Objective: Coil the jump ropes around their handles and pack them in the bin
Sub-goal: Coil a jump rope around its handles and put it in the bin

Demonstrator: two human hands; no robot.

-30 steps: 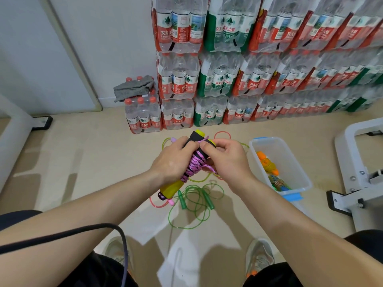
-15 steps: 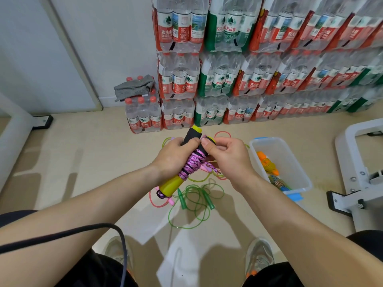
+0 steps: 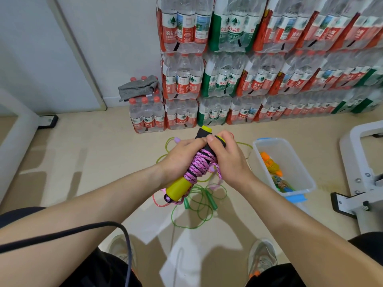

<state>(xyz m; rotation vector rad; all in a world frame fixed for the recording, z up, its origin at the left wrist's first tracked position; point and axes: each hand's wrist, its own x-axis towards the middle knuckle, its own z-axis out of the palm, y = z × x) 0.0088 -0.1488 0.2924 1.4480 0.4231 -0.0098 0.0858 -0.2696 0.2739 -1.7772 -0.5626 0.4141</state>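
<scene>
I hold a pair of yellow-and-black handles (image 3: pixel 179 187) above the floor, with pink braided rope (image 3: pixel 198 164) coiled around their middle. My left hand (image 3: pixel 179 156) grips the handles from the left. My right hand (image 3: pixel 227 160) grips their upper end, thumb on the black foam, and a loose loop of pink rope hangs under its palm. A green jump rope (image 3: pixel 199 206) and a thin pink one (image 3: pixel 159 201) lie tangled on the floor below. The clear plastic bin (image 3: pixel 303 179) stands to the right and holds an orange bundle and a green-blue one.
Shrink-wrapped packs of water bottles (image 3: pixel 228 79) are stacked against the back wall, a grey cloth (image 3: pixel 138 87) on the lowest pack. A white metal frame (image 3: pixel 364 179) stands at the right, another white frame leg (image 3: pixel 18 137) at the left. A black cable (image 3: pixel 87 230) crosses my left forearm.
The handles have tilted slightly and my right hand has slid up to their top end, closing over the black foam. The coil has stayed in place.
</scene>
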